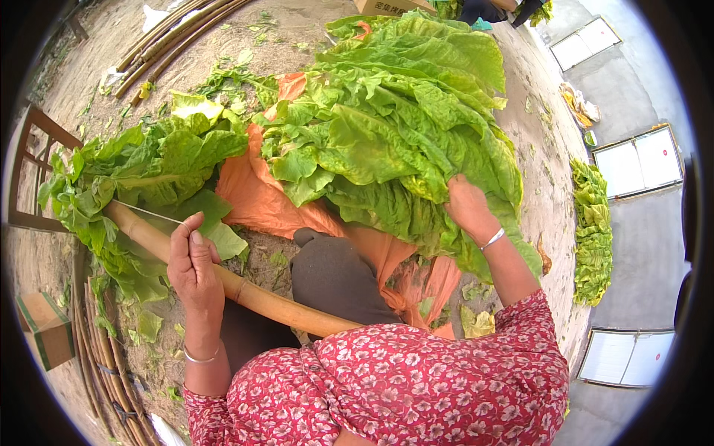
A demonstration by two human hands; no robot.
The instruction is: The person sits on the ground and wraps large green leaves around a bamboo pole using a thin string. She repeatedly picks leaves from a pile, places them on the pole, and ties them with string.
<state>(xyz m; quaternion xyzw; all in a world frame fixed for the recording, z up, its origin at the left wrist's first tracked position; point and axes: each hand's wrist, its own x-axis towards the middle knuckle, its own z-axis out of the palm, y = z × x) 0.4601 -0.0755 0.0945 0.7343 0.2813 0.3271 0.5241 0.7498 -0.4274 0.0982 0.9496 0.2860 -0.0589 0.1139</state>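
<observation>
My left hand (195, 262) pinches a thin white string (148, 212) between thumb and fingers, just above a bamboo pole (268, 304). The string runs taut to a bunch of green leaves (167, 161) hanging around the pole's far end. My right hand (469, 207) is at the lower right of a large pile of broad green leaves (390, 128), its fingertips sunk among them; what they hold is hidden. Orange plastic sheeting (256, 189) lies beneath the pile. The pole's near end passes under my shirt front.
Bamboo poles (173, 42) lie at the upper left, more poles (106, 362) at the lower left. A wooden frame (42, 167) and a cardboard box (46, 330) stand left. A row of leaves (592, 234) lies by the right wall. Another person (482, 10) is at the top.
</observation>
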